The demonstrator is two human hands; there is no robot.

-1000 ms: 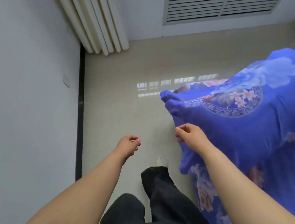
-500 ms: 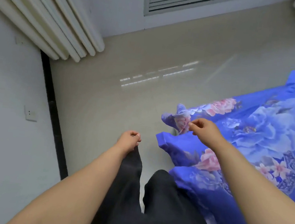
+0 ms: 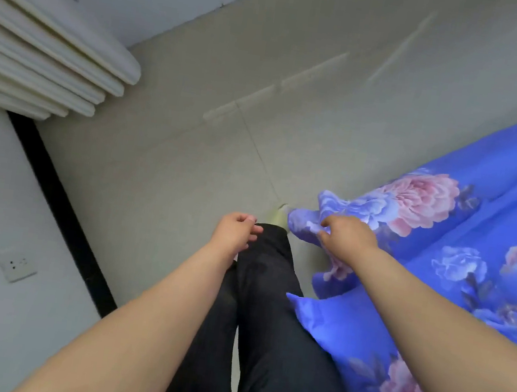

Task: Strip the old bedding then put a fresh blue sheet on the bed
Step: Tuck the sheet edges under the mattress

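The right hand (image 3: 346,238) pinches a corner of the blue sheet (image 3: 490,261), which spreads away rightward over the bed. The left hand (image 3: 235,229), loosely curled and empty, hangs just left of that corner.

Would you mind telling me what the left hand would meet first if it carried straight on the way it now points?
Probably the bare floor: the left hand points forward and down past the trouser leg, holding nothing. Depth is hard to judge.
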